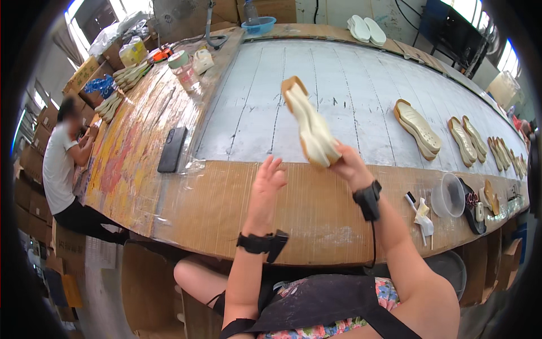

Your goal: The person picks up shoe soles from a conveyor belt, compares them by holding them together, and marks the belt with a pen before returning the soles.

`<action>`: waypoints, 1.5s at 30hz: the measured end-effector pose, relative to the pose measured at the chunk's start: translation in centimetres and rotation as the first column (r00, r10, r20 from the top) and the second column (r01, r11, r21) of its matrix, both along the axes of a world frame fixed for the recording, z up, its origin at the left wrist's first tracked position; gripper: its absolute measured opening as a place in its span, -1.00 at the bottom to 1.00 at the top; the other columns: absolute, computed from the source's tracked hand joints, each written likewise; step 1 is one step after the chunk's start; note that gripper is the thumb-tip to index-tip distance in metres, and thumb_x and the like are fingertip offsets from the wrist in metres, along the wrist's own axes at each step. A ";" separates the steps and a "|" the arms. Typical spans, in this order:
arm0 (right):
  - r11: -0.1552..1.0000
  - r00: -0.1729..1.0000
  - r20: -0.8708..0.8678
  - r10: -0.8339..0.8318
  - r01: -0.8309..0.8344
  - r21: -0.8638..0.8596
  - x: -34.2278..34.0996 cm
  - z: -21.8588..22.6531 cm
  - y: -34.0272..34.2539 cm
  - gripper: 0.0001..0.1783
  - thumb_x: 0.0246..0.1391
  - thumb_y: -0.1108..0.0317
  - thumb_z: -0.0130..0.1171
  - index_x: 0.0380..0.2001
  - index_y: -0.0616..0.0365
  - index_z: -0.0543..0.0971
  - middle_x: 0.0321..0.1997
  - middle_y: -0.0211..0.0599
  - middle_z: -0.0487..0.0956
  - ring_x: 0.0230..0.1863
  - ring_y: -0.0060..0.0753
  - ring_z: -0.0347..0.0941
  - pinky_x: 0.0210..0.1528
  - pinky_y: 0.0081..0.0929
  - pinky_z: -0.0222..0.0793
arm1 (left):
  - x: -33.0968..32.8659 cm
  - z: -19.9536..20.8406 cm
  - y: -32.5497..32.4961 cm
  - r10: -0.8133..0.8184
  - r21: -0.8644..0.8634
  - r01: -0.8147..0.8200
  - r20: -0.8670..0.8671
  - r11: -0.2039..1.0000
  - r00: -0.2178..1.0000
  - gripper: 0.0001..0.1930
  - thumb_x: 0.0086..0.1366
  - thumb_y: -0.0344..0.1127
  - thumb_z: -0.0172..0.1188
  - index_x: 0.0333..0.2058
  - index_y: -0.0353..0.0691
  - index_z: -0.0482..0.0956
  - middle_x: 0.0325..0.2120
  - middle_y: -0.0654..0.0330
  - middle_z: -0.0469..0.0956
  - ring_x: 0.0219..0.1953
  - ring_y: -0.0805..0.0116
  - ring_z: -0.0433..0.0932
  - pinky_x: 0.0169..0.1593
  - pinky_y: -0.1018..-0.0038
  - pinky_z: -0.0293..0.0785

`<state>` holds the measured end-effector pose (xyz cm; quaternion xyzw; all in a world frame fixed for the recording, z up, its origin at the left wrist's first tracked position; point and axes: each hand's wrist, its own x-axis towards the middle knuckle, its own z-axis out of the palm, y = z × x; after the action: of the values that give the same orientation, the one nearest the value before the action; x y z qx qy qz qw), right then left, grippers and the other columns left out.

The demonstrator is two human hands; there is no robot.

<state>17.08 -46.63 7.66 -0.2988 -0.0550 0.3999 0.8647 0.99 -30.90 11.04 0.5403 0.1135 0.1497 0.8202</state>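
My right hand (351, 166) grips a cream shoe sole with tan ends (311, 121) by its near end. The sole is tilted up over the pale work surface (248, 113), its far end pointing away and to the left. My left hand (269, 179) is raised to the left of the sole, apart from it, with fingers bent a little and nothing in them. To the right, a larger cream and tan sole (418, 130) lies on the pale surface. Beyond it lie a pair of similar soles (463, 141) and several smaller ones (499, 152).
Cardboard (214, 214) covers the near table edge. A black phone (173, 150) lies at left. A clear plastic tub (447, 195) and a brush (416, 214) sit at right. White soles (367, 30) and a blue basin (259, 25) stand far back. Another person (65, 152) sits at left.
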 end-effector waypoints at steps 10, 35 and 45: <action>0.984 0.985 0.034 0.171 -0.172 0.048 -9.2 3.5 -0.5 -0.44 0.05 0.38 -0.05 0.11 0.28 0.08 0.11 -0.17 0.22 0.10 -0.34 0.21 0.11 -0.42 0.18 | -3.0 1.5 -3.0 -0.042 0.012 0.041 0.173 0.999 0.984 -0.27 0.11 -0.49 0.04 0.18 -0.31 -0.19 0.14 0.11 0.01 0.15 0.35 0.07 0.15 0.49 0.06; 0.997 0.588 0.805 -0.072 0.065 0.041 -17.3 6.4 0.4 -0.16 -0.24 0.49 0.28 0.11 0.23 0.06 0.25 -0.07 0.00 0.25 -0.27 -0.03 0.24 -0.36 -0.13 | -8.0 -1.0 -1.9 0.085 -0.494 0.130 0.389 0.860 0.917 -0.48 0.26 -0.06 -0.21 0.10 -0.24 0.06 0.02 0.06 0.21 0.02 0.20 0.29 0.07 0.26 0.26; 0.911 0.652 0.725 0.225 0.123 -0.393 -15.6 8.5 -1.6 -0.64 0.11 0.34 -0.10 -0.02 0.23 0.32 -0.05 -0.14 0.42 -0.06 -0.46 0.35 -0.04 -0.51 0.26 | -9.2 -1.4 -3.0 0.022 -0.409 0.068 0.213 0.910 0.977 -0.66 0.23 -0.27 -0.09 -0.06 -0.31 0.27 -0.16 0.11 0.42 -0.14 0.34 0.43 -0.06 0.43 0.36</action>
<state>1.44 -48.26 16.15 -0.6098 -0.3338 0.2655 0.6680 -8.21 -33.88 9.63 0.3364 0.0476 0.1696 0.9251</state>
